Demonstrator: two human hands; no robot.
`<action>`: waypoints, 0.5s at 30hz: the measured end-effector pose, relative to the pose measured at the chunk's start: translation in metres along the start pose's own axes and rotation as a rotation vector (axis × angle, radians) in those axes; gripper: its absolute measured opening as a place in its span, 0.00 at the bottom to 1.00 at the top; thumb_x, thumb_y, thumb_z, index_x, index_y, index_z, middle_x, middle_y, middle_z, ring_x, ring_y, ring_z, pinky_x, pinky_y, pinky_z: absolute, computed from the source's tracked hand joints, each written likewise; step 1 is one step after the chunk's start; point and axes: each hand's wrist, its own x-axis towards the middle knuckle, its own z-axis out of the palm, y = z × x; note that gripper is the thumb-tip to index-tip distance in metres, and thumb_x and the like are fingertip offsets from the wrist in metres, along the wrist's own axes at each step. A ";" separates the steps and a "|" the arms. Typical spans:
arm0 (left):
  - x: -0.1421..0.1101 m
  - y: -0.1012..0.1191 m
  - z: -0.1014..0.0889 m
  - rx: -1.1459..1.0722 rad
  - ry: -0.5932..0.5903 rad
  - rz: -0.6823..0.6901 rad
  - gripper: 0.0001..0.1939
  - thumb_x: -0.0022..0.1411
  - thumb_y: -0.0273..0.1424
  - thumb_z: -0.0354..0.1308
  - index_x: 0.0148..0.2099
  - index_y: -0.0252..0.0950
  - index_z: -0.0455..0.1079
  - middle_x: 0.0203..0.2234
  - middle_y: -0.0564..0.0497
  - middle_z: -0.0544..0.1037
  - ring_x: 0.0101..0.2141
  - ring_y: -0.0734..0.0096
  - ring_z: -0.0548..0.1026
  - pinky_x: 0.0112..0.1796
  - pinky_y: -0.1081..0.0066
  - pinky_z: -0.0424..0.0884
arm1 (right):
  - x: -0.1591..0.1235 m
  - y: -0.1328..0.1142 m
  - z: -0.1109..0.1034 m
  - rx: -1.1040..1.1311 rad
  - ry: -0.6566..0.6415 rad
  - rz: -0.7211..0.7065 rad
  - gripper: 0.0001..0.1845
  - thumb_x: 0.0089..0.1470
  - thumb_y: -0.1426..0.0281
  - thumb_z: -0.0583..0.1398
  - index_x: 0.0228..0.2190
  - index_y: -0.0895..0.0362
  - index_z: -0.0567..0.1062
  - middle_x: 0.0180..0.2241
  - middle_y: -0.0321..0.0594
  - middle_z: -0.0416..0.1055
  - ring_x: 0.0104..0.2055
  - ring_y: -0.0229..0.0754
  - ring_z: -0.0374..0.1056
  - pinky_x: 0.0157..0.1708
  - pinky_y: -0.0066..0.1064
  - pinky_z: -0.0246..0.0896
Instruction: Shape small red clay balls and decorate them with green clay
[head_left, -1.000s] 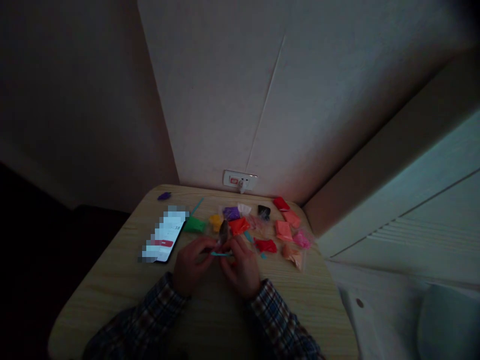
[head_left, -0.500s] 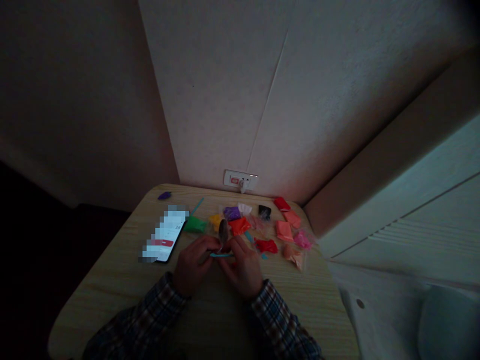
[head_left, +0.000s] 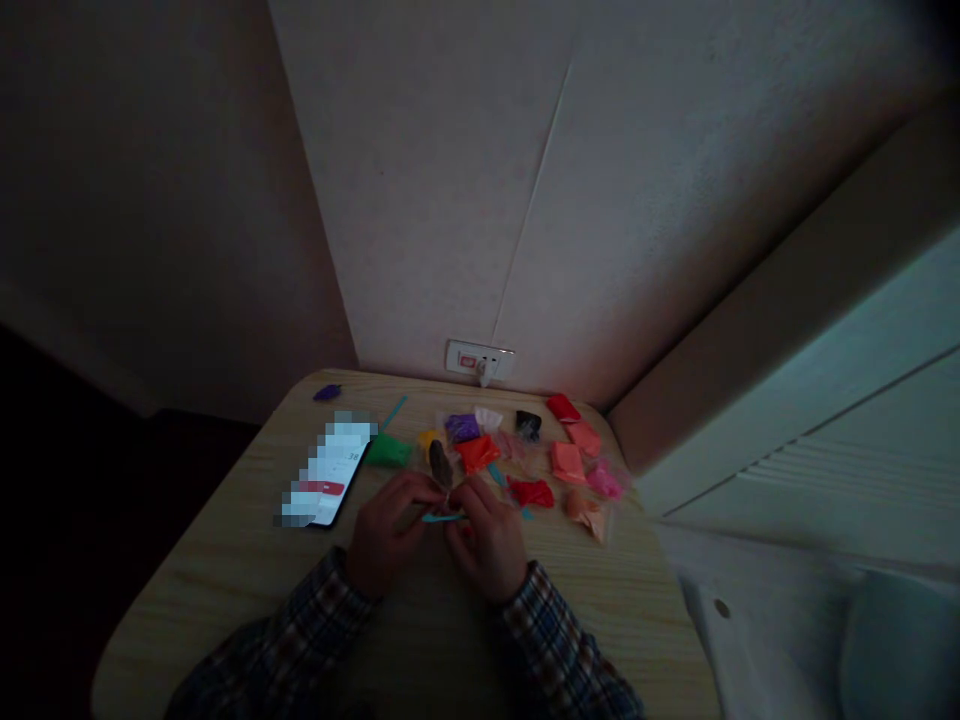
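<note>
My left hand [head_left: 390, 535] and my right hand [head_left: 489, 540] meet over the middle of a small wooden table [head_left: 225, 590]. Both pinch a small clear packet with a brown lump [head_left: 439, 465] that sticks up between the fingertips. A thin teal stick [head_left: 444, 518] lies across my right hand's fingers. Just beyond the hands lie green [head_left: 388, 451], yellow [head_left: 427, 440], purple [head_left: 462, 428] and orange-red [head_left: 478, 452] clay packets.
A lit phone [head_left: 328, 470] lies left of the hands. More packets, black [head_left: 528, 424], red [head_left: 531, 492], orange [head_left: 567, 461] and pink [head_left: 603, 480], are spread at the right. A purple piece [head_left: 327, 393] and a teal stick [head_left: 394, 411] lie near the far edge, below a wall socket [head_left: 480, 360].
The brown packet has tilted a little to the left and sits lower between my fingertips. The hands have barely shifted.
</note>
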 end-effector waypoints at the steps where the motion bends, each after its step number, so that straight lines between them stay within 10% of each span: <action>1: 0.000 0.001 0.001 0.000 0.001 0.002 0.06 0.57 0.22 0.55 0.34 0.37 0.69 0.30 0.50 0.77 0.34 0.68 0.75 0.35 0.71 0.72 | 0.000 0.000 0.000 0.002 0.003 -0.009 0.07 0.47 0.76 0.52 0.29 0.55 0.67 0.29 0.39 0.66 0.26 0.39 0.63 0.24 0.28 0.56; 15: 0.001 0.005 -0.001 0.087 0.089 -0.053 0.07 0.57 0.24 0.57 0.39 0.37 0.70 0.33 0.50 0.74 0.35 0.66 0.72 0.38 0.68 0.70 | 0.001 0.005 -0.012 0.271 0.122 0.045 0.07 0.54 0.74 0.50 0.27 0.55 0.66 0.33 0.42 0.68 0.35 0.42 0.66 0.33 0.32 0.61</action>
